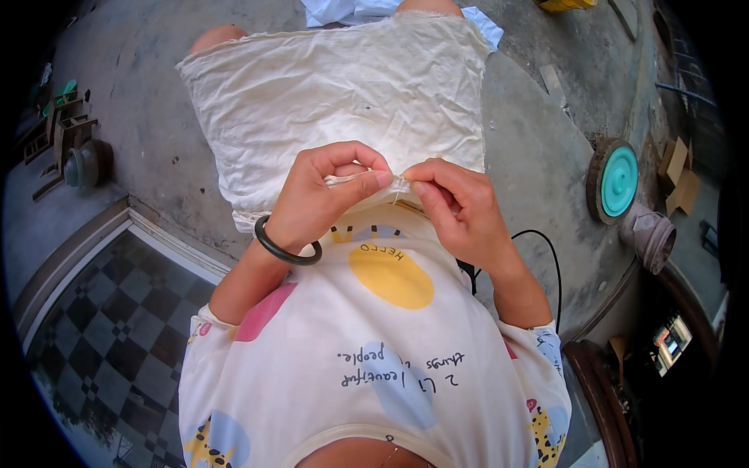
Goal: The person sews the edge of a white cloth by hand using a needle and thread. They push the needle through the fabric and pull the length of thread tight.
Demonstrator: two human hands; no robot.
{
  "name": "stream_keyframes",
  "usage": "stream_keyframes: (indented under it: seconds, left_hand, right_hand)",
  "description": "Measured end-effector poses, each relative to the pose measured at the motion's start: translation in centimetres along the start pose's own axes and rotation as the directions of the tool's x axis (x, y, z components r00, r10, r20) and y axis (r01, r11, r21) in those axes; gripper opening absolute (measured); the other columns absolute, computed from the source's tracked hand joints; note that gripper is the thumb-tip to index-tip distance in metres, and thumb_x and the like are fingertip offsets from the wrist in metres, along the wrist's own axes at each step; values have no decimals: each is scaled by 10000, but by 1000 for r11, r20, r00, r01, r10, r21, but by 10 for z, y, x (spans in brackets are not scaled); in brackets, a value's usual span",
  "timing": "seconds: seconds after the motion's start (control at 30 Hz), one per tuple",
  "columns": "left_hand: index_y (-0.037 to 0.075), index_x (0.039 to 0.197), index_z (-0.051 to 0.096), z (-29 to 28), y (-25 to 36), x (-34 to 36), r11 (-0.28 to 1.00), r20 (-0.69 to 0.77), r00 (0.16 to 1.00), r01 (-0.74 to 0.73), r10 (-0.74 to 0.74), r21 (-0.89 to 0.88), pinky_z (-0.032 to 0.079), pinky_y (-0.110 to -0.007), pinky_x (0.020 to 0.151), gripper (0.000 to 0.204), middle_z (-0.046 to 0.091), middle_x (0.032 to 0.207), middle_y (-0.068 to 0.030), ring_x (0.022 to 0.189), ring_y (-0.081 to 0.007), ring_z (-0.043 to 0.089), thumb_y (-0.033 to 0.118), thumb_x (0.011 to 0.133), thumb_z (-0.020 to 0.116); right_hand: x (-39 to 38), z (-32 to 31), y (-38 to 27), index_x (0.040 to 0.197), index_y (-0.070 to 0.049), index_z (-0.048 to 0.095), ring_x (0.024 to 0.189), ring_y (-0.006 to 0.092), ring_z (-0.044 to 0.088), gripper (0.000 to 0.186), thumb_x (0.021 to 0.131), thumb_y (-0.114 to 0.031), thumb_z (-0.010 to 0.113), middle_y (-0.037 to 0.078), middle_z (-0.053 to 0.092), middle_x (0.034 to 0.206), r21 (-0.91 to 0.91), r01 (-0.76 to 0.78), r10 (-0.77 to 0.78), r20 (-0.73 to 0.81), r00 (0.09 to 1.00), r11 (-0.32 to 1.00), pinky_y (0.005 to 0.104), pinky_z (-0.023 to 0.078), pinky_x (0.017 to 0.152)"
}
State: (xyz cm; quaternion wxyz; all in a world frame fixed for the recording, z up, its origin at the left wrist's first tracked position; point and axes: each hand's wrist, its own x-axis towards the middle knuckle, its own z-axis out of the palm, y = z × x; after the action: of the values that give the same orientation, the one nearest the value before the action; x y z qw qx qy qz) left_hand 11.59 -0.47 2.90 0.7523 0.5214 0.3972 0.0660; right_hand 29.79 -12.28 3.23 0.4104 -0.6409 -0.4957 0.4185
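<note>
A creased white cloth (343,93) with frayed edges lies spread over my lap and knees. My left hand (331,183) pinches the cloth's near edge between thumb and fingers, and a dark bangle circles that wrist. Close beside it, my right hand (460,204) is closed in a pinch at the same edge, its fingertips almost touching the left ones. A short pale thread or thin strip (399,189) hangs between the two pinches. Whether the right fingers also hold something small, such as a needle, I cannot make out.
On the right stand a round tub with a teal lid (619,181), an opened cardboard box (680,175) and a pale cylindrical container (649,236). A black cable (557,261) curves beside my right forearm. Wooden stools (66,136) are far left. Light blue fabric (343,11) lies beyond my knees.
</note>
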Motion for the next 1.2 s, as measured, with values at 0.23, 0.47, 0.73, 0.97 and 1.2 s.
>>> stream_keyframes:
  seconds: [0.23, 0.47, 0.73, 0.97, 1.2]
  left_hand:
    - [12, 962, 700, 2, -1, -2, 999, -18, 999, -36, 36, 28, 469, -191, 711, 87, 706, 853, 15, 798, -19, 590, 90, 923, 705]
    - [0, 961, 681, 11, -5, -8, 962, -123, 973, -165, 194, 216, 382, -174, 606, 86, 599, 679, 48, 649, 6, 472, 59, 904, 706]
    - [-4, 966, 670, 19, -8, -9, 918, -128, 947, -243, 294, 312, 385, -176, 598, 76, 621, 662, 36, 631, 5, 503, 46, 913, 689]
    - [-3, 981, 670, 8, -3, -6, 980, -62, 986, -149, 158, 131, 446, -187, 686, 91, 682, 793, 23, 756, -12, 574, 73, 932, 680]
    - [-7, 987, 664, 5, -2, -7, 989, -29, 994, -104, 108, 104, 447, -187, 698, 95, 677, 809, 27, 767, -6, 567, 77, 943, 665]
  right_hand:
    - [-1, 4, 1, 983, -1, 663, 618, 252, 642, 143, 864, 37, 593, 121, 652, 764, -54, 25, -27, -39, 999, 998, 339, 484, 559]
    - [-2, 12, 2, 977, -22, 659, 640, 292, 651, 139, 854, 20, 612, 129, 658, 782, -132, 97, -112, -110, 988, 987, 365, 496, 566]
    - [-2, 21, 2, 1026, -36, 665, 667, 309, 661, 172, 869, -2, 605, 138, 676, 810, -172, 58, -89, -175, 981, 983, 376, 512, 583]
    - [-3, 2, -2, 1058, -22, 677, 616, 236, 644, 190, 894, 6, 586, 127, 665, 770, -5, -59, 59, -13, 998, 998, 329, 490, 577]
    - [-1, -2, -4, 1050, -18, 669, 579, 151, 576, 168, 912, 7, 575, 86, 633, 724, 56, -98, 94, 63, 994, 994, 291, 446, 554]
